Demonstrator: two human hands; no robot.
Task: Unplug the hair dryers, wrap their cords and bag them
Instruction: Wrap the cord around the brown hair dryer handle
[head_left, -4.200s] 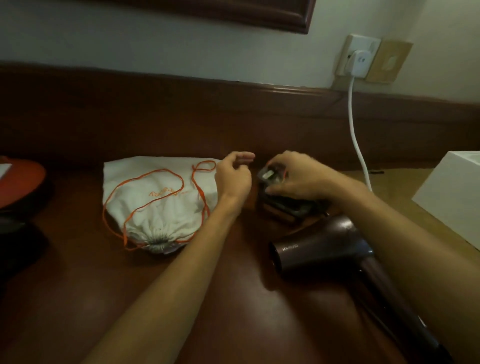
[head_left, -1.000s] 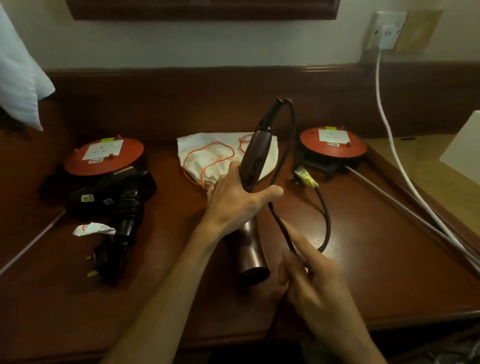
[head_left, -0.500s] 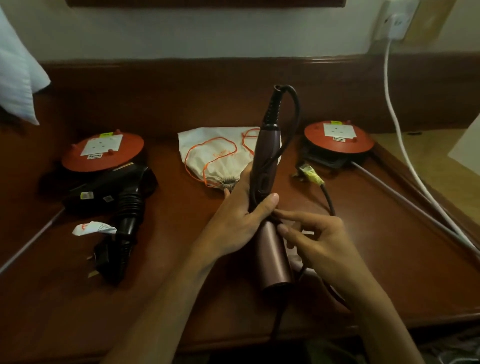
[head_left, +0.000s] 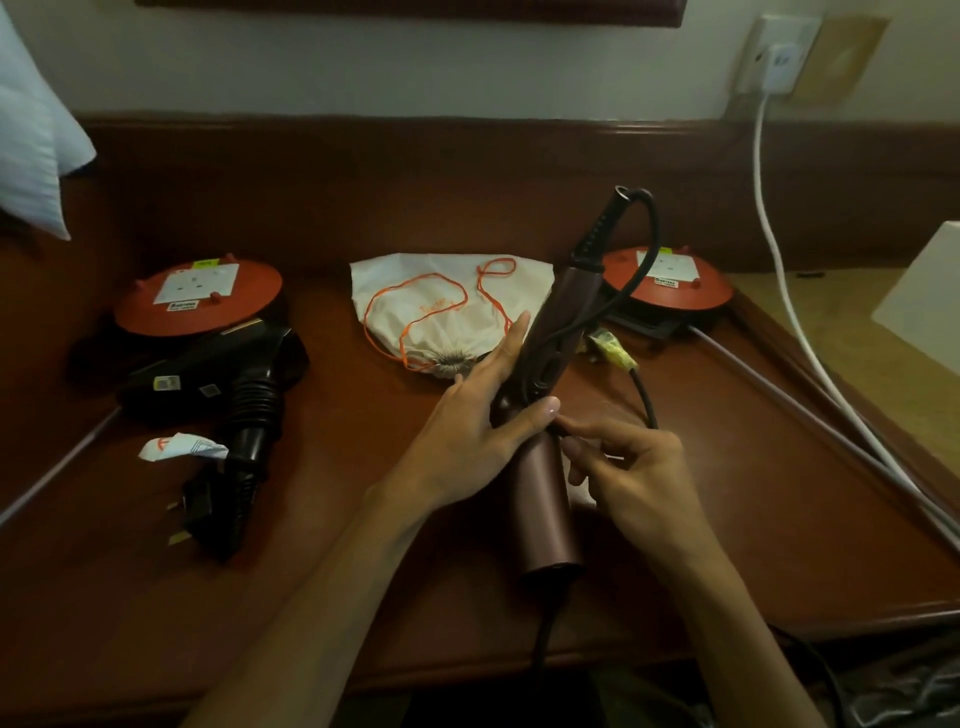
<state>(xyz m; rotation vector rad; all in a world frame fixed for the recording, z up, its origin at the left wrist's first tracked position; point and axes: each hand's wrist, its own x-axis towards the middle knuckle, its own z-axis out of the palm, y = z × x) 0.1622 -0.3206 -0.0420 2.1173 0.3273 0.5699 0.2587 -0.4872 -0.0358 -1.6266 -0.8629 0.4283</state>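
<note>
My left hand (head_left: 475, 431) grips the handle of a maroon hair dryer (head_left: 545, 499), held over the wooden table with its handle pointing up and away. Its black cord (head_left: 641, 270) loops from the handle tip down the right side. My right hand (head_left: 631, 470) pinches that cord against the dryer, just below my left thumb. A white drawstring bag (head_left: 447, 296) with orange strings lies tied shut behind the hands. A black hair dryer (head_left: 244, 395) lies at the left with its plug (head_left: 195, 506) beside it.
Two red round socket reels sit on the table, one at the left (head_left: 200, 301) and one at the right (head_left: 670, 280). A white cable (head_left: 779, 270) hangs from a wall socket (head_left: 776, 57). A crumpled paper scrap (head_left: 182, 447) lies near the black dryer. A pillow (head_left: 31, 135) is at the upper left.
My left hand tilted the maroon dryer's handle to the right. My right hand came up from the table's front edge to the dryer's body and now pinches the cord there.
</note>
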